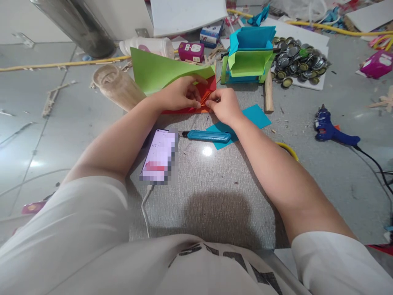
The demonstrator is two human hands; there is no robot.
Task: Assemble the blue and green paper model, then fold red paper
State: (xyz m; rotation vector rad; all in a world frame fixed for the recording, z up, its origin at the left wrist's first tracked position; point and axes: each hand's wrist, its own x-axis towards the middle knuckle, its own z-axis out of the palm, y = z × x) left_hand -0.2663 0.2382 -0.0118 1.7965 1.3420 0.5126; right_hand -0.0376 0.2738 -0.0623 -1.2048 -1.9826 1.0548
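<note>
Phone, glue gun, grey surface

I'm looking over a broad, grey, finely textured work surface, and here's a round white glare blazing at dead centre! A hazier pale reflection glows at nine o'clock, a soft dark shadow pools at six, and a smooth off-white panel spans ten to eleven.

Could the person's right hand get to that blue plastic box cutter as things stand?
Probably yes: the blue plastic box cutter lies close to the right hand, partly on a blue paper sheet, with nothing covering it. That hand seems busy at the folded orange-red paper, though.
</note>
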